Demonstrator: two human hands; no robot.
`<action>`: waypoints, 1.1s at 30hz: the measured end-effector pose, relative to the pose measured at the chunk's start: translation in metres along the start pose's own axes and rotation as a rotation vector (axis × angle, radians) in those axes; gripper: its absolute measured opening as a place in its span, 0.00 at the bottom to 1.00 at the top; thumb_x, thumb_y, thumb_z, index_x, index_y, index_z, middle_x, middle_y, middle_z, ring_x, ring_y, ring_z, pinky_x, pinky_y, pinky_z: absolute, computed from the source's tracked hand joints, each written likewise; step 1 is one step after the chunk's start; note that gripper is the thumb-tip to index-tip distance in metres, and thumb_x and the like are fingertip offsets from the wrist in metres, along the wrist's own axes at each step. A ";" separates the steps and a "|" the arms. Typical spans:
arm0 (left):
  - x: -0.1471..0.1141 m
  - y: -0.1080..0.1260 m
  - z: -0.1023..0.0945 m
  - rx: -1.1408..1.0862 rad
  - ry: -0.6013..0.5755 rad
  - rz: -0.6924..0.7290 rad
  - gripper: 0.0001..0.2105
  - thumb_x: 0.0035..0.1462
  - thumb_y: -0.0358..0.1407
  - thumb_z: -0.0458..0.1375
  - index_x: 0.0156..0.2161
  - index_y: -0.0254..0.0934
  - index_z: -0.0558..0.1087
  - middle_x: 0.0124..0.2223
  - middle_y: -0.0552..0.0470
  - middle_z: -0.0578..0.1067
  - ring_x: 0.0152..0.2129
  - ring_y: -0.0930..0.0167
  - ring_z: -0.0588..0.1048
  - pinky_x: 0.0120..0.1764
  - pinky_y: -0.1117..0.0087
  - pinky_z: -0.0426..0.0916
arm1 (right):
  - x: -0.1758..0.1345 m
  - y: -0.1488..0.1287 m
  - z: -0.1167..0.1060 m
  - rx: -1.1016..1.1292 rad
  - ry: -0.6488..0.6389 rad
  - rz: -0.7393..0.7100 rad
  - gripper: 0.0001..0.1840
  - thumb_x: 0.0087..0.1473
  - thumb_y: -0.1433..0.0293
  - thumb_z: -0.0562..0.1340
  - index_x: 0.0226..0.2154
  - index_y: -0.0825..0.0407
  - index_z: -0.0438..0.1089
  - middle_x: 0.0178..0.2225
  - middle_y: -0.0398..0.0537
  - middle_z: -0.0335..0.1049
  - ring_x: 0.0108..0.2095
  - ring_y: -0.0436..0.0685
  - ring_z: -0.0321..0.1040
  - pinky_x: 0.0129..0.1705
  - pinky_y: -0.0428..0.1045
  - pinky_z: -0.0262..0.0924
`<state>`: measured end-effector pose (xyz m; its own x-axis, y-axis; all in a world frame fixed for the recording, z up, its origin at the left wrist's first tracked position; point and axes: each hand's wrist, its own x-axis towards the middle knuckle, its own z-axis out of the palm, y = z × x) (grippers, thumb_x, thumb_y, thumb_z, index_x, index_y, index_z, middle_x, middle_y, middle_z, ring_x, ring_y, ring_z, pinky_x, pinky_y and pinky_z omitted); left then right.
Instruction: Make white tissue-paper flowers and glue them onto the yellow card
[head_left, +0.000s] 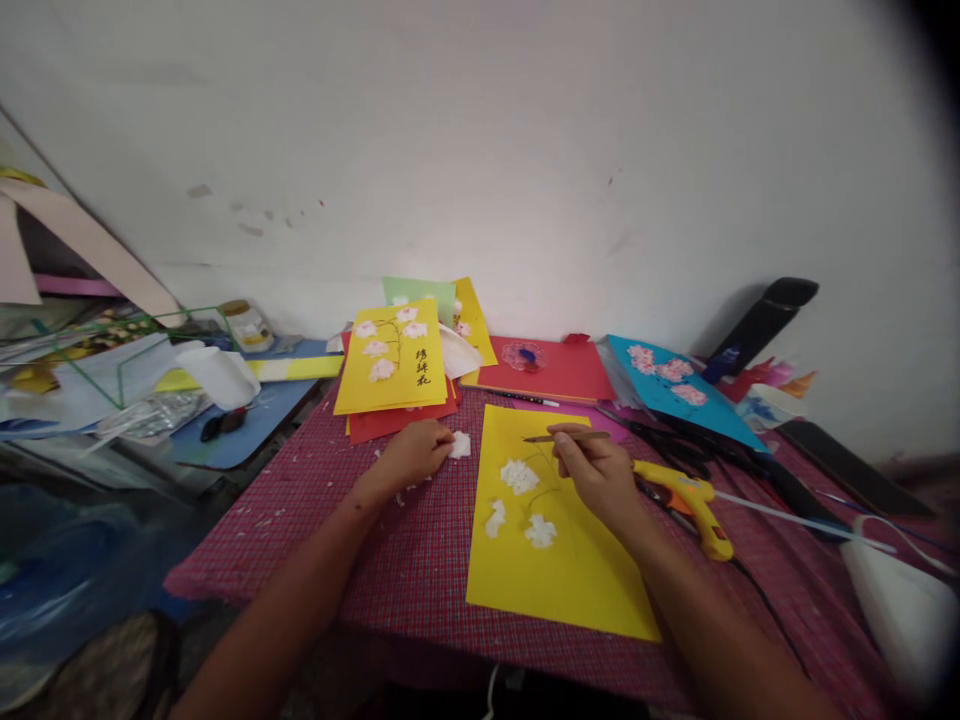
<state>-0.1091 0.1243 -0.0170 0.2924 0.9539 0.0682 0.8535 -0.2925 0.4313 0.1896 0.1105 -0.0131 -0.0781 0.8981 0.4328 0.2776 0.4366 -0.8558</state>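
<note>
the counter [300, 520], under a red checked cloth, bears a yellow sheet [562, 595], which lies flat on its near part, right of the middle. far left of it, a flowered yellow card [409, 345] tops a stack; at right lies a yellow glue gun [686, 500]. the right hand [596, 468], over the sheet, has its grip clamped on a slender brown brush [538, 438], tip pointing left. on the sheet sit three white clusters [519, 476]. the left hand [420, 452] rests on the cloth, fingertips at a white scrap [460, 445]; whether that grip is pinched together cannot be told. good line work would seem to want light pressure, a wrist clear of the clusters, and a steadied sheet.
</note>
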 end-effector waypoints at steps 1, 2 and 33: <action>0.000 0.000 0.000 0.024 -0.007 0.013 0.10 0.58 0.35 0.53 0.31 0.39 0.76 0.36 0.47 0.77 0.34 0.65 0.74 0.41 0.67 0.66 | 0.000 0.001 0.000 -0.002 -0.008 0.001 0.16 0.62 0.60 0.59 0.31 0.53 0.75 0.31 0.50 0.76 0.21 0.51 0.67 0.23 0.47 0.63; 0.000 0.000 -0.001 0.048 -0.013 0.031 0.11 0.59 0.35 0.52 0.30 0.39 0.75 0.34 0.48 0.77 0.32 0.66 0.73 0.39 0.68 0.65 | 0.000 0.001 0.000 -0.006 -0.017 0.000 0.16 0.62 0.60 0.59 0.31 0.53 0.75 0.30 0.50 0.76 0.21 0.51 0.68 0.23 0.47 0.63; -0.003 0.008 -0.004 -0.096 0.282 -0.079 0.11 0.57 0.38 0.55 0.27 0.36 0.76 0.29 0.50 0.78 0.27 0.69 0.73 0.34 0.69 0.65 | 0.000 0.012 0.002 0.030 -0.015 0.061 0.14 0.56 0.60 0.65 0.40 0.53 0.76 0.28 0.46 0.75 0.21 0.51 0.67 0.23 0.46 0.64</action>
<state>-0.1049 0.1195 -0.0107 0.0839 0.9587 0.2718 0.8201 -0.2213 0.5277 0.1909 0.1154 -0.0241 -0.0763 0.9239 0.3751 0.2532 0.3818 -0.8889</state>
